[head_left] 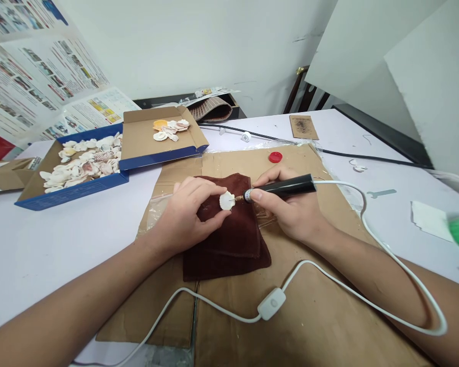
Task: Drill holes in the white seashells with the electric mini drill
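Note:
Between the thumb and fingers of my left hand [189,211] is a small white scallop shell [226,202], held by its edges over a folded dark brown cloth [229,250]. My right hand [290,209] is closed around a black pen-like rotary tool [286,187], lying nearly level with its tip pointing left. The thin bit [237,198] reaches the shell's right edge; whether it presses in is too small to tell. From the tool's rear a white cord [361,199] loops over my right forearm to an inline switch [271,304].
Brown cardboard [283,336] lies under the cloth. At left, a blue box [74,189] holds many shells, and its lid [158,159] carries several more. A red cap [275,157] sits behind the tool. Towards the right are a small wrench [381,193], white paper [428,220] and a black cable [371,157].

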The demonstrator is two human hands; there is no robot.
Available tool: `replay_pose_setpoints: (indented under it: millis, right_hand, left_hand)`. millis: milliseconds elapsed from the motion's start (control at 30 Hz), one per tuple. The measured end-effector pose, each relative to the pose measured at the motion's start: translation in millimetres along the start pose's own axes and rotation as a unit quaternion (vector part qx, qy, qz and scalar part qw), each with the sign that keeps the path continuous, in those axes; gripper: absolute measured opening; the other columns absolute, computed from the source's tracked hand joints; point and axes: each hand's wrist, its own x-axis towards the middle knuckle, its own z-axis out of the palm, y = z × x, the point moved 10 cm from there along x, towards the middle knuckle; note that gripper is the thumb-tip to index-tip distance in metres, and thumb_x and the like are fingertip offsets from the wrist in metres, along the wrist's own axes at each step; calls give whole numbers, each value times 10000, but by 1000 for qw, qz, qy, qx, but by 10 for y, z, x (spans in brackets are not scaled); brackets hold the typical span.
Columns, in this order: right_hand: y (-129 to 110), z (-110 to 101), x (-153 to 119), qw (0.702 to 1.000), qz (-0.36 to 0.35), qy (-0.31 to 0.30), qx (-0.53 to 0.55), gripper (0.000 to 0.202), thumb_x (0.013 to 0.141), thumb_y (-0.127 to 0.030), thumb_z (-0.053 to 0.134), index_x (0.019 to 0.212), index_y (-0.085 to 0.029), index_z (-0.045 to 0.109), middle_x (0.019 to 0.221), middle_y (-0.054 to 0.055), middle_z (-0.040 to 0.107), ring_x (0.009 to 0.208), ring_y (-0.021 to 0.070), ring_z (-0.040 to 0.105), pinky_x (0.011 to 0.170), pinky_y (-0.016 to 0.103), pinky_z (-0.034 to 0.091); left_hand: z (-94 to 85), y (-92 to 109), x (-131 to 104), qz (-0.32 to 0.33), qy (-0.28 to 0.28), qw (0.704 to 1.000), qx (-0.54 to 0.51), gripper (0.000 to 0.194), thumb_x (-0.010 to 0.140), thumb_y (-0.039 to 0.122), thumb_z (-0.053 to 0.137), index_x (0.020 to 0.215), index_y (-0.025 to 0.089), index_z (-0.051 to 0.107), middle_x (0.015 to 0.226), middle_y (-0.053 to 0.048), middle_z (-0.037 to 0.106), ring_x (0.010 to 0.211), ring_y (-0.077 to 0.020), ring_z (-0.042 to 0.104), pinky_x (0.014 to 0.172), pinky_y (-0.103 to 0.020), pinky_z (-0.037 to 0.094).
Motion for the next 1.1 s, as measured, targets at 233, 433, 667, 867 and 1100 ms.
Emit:
replay_pose_setpoints:
  millis: [233, 433, 667, 867, 1100]
  right_hand:
    - [86, 4, 0, 998, 35, 3, 55, 196, 845, -367, 823, 824, -237, 678, 734, -11, 694, 668, 178, 635, 613, 335, 482]
    - [60, 10, -5, 998, 21, 0, 59, 272, 849, -433, 862, 847, -231, 679, 781, 3, 712, 687, 173, 634, 589, 315, 473]
    - [39, 33, -3, 998, 20, -8, 61, 292, 849, -455, 863, 852, -231, 675, 784, 4, 711, 695, 175, 640, 581, 308, 477]
    - [63, 58, -11, 997, 33, -20, 68, 293, 850, -469, 858, 866, -239, 678, 789, 7, 715, 695, 182, 650, 565, 310, 488]
    - [61, 71, -26, 995, 35, -25, 90, 314, 850, -495, 867, 878, -241, 685, 755, -3, 696, 666, 176, 639, 569, 314, 501]
  left_hand:
    - [-23, -58, -11, -42, 1, 999, 14, 274, 916, 362, 835, 1125, 223, 726, 1087, -43, 809, 1008, -254, 736, 886, -388, 518]
    - [-27, -74, -2, -69, -14, 997, 23, 258, 917, 385, 835, 1098, 232, 734, 1074, -39, 816, 985, -255, 748, 902, -392, 538]
    - [-30, -96, 0, -77, -18, 997, 8, 276, 920, 395, 827, 1134, 250, 730, 1124, -39, 822, 1034, -259, 763, 967, -405, 574]
    - [-19, -125, -4, -85, -30, 995, -44, 325, 934, 410, 809, 1201, 251, 717, 1169, -43, 822, 1031, -246, 785, 967, -389, 614]
    - [-26, -112, 0, -90, -41, 990, -96, 314, 943, 345, 785, 1224, 232, 704, 1213, -62, 822, 1057, -233, 798, 925, -338, 631]
